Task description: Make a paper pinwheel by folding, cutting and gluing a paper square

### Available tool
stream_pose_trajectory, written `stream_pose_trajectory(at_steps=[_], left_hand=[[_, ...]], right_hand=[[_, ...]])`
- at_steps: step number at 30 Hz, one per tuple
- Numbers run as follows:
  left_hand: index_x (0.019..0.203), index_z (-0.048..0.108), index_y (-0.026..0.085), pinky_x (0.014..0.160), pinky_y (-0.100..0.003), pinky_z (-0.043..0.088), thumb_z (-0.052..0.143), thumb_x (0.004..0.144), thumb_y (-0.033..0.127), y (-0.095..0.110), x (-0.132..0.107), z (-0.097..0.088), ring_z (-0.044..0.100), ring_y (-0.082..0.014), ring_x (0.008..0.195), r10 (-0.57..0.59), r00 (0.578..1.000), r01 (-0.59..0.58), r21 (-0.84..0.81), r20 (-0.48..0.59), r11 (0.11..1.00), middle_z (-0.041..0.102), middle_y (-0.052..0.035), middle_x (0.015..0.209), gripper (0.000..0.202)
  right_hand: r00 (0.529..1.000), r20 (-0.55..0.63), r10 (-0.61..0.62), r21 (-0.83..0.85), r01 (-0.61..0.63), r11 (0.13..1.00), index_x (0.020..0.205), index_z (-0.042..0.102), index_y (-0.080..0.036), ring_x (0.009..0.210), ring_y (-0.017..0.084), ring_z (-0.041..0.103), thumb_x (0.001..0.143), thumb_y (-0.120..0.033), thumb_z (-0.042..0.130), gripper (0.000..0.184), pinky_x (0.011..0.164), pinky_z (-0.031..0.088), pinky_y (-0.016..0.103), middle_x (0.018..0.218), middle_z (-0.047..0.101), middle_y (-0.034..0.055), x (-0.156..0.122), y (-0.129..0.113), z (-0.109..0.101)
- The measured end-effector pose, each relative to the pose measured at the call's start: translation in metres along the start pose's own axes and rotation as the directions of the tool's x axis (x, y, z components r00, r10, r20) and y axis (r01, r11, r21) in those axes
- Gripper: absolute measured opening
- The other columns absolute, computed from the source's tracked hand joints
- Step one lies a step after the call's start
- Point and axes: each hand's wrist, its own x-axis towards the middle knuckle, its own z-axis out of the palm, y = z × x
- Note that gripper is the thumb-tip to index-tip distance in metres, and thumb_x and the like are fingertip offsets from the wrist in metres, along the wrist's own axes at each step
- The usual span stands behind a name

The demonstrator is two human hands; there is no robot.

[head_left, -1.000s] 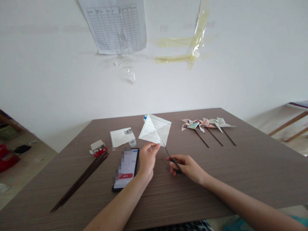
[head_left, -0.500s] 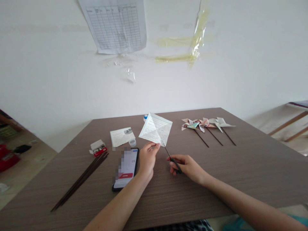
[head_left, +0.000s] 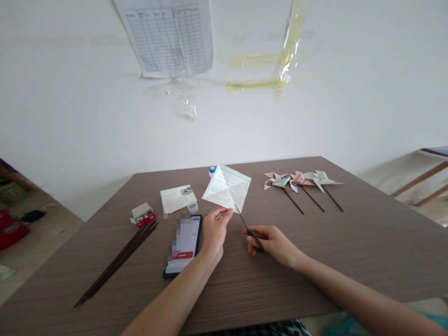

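- Paper sheet (head_left: 229,186): square, printed, with diagonal creases; held above the table (head_left: 353,252), just beyond the left hand, far and left of the right hand.
- Left hand (head_left: 214,233): thumb and fingers pinch the paper sheet at its near corner; the remainder extends to the far side, free of the fingers.
- Right hand (head_left: 272,242): fingers curled around the handles of the scissors (head_left: 258,241); blades point far and left, meeting the near corner of the paper sheet. Depth of cut appears slight but cannot be confirmed at this size.
- Phone (head_left: 185,247): flat on the table, just left of the left hand.
- Dark sticks (head_left: 119,261): bundled at left, far ends beside the small open box (head_left: 143,215).
- Three pinwheels (head_left: 297,179): laid in a row at far right, sticks pointing near and right.
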Motion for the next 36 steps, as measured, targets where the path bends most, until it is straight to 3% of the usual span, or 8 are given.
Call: stream_pose_trajectory(at_steps=[8,13,17,20,28,36], left_hand=[[0.073,0.084,0.025,0.095,-0.04,0.058,0.093,0.075,0.049,0.0012,0.0006,0.0,0.081,-0.0316,0.098,-0.019,1.0,0.019,-0.01,-0.006,1.0,0.088,-0.0078,0.087,0.026],[0.07,0.08,0.024,0.09,-0.039,0.057,0.094,0.071,0.055,0.0011,0.0004,0.0013,0.078,-0.0301,0.092,-0.098,0.995,0.098,-0.027,-0.014,0.995,0.086,-0.0063,0.083,0.033],[0.073,0.075,0.026,0.095,-0.041,0.059,0.095,0.073,0.059,0.0043,-0.0008,0.0016,0.078,-0.0302,0.098,-0.144,0.989,0.147,-0.091,0.033,0.985,0.084,-0.0051,0.084,0.038],[0.073,0.074,0.026,0.097,-0.041,0.06,0.096,0.075,0.056,0.0036,-0.0006,0.0015,0.079,-0.0304,0.102,-0.144,0.989,0.148,-0.14,0.037,0.979,0.084,-0.0051,0.086,0.037],[0.069,0.076,0.025,0.091,-0.039,0.056,0.096,0.071,0.056,-0.0044,0.003,0.0022,0.074,-0.0263,0.089,-0.145,0.989,0.142,-0.127,-0.018,0.982,0.081,-0.0037,0.079,0.037],[0.067,0.071,0.027,0.093,-0.041,0.057,0.098,0.071,0.059,-0.0012,0.0032,0.002,0.075,-0.0279,0.091,-0.146,0.989,0.145,-0.129,0.008,0.981,0.079,-0.0033,0.076,0.042]], right_hand=[[1.0,0.018,-0.005,0.001,0.005,1.0,0.111,0.082,-0.019,0.071,0.023,0.072,0.084,-0.073,0.092,0.062,0.079,0.058,0.04,0.078,0.081,0.0042,0.0008,0.0011,-0.0004],[1.0,0.022,-0.004,-0.004,0.004,1.0,0.113,0.082,-0.019,0.073,0.024,0.073,0.085,-0.076,0.093,0.065,0.081,0.059,0.041,0.079,0.081,0.0044,0.0009,0.0026,-0.0011],[1.0,0.011,-0.016,-0.037,0.016,0.999,0.115,0.083,-0.019,0.075,0.024,0.074,0.087,-0.077,0.092,0.065,0.081,0.06,0.04,0.081,0.081,0.0042,0.0,0.0046,-0.0014],[0.999,-0.003,-0.039,-0.085,0.038,0.996,0.113,0.084,-0.019,0.074,0.023,0.073,0.09,-0.074,0.089,0.06,0.08,0.06,0.039,0.081,0.081,0.0043,-0.0012,0.0044,-0.0007],[0.996,-0.022,-0.088,-0.189,0.082,0.979,0.111,0.086,-0.02,0.071,0.023,0.072,0.094,-0.065,0.083,0.049,0.078,0.059,0.038,0.077,0.082,0.0045,-0.0014,0.0043,0.0],[0.997,-0.022,-0.069,-0.123,0.065,0.99,0.114,0.083,-0.019,0.072,0.023,0.072,0.091,-0.063,0.084,0.049,0.08,0.059,0.039,0.08,0.081,0.0049,-0.0021,0.0023,0.0019]])
